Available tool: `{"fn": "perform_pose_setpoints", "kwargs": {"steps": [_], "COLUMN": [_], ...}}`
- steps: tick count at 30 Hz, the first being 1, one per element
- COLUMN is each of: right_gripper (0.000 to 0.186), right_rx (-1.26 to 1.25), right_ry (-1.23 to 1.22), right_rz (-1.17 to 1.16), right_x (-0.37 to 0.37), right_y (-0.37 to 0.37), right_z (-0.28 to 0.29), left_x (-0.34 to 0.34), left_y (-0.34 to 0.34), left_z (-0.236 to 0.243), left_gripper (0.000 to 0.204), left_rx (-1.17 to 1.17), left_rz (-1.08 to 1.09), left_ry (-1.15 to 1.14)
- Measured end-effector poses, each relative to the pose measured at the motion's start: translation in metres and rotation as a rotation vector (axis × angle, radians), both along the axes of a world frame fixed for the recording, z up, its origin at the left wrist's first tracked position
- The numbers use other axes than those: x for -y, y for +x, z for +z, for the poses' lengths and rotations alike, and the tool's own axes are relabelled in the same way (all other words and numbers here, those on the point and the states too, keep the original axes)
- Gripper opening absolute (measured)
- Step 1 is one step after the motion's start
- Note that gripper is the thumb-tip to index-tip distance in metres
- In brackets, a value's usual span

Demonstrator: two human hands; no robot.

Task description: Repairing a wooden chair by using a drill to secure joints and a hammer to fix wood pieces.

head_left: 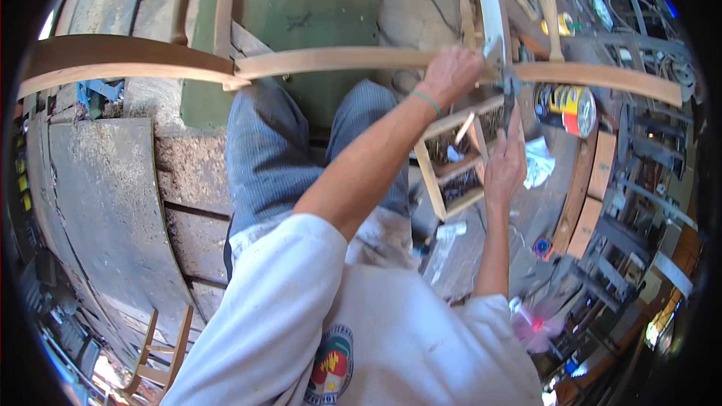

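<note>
A curved wooden rail crosses in front of my knees, part of a chair-like wooden frame with turned spindles. A long metal bar clamp stands across the rail toward its right part. My left hand, with a green band at the wrist, reaches over to the right and is closed at the rail beside the clamp; its grip is hidden under the fingers. Below the rail, my right hand is closed round the clamp's dark near end, one finger stretched along it.
Beneath my hands lies a divided wooden box with small items. A yellow-and-black can and a crumpled white cloth are to its right. A green board lies ahead; metal parts and a pink fan crowd the right side.
</note>
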State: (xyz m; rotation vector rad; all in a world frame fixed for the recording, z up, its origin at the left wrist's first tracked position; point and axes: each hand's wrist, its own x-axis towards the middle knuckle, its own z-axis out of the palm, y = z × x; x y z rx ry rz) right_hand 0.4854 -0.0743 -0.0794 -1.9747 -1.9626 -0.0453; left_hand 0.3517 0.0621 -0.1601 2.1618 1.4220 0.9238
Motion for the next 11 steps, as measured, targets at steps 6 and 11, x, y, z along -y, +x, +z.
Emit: {"fn": "perform_pose_setpoints", "kwargs": {"steps": [6,11], "right_gripper": [0.051,0.052], "right_rx": [-0.056,-0.161], "right_ry": [0.014,-0.022], "right_rz": [-0.133,-0.093], "right_x": [0.042,0.109], "right_y": [0.012,0.02], "right_z": [0.007,-0.027], "left_x": [0.005,0.008], "left_y": [-0.006,-0.001], "left_z": [0.006,0.018], "left_gripper": [0.024,0.054], "left_rx": [0.002,-0.06], "left_rz": [-0.005,-0.075], "left_ry": [0.045,0.098]}}
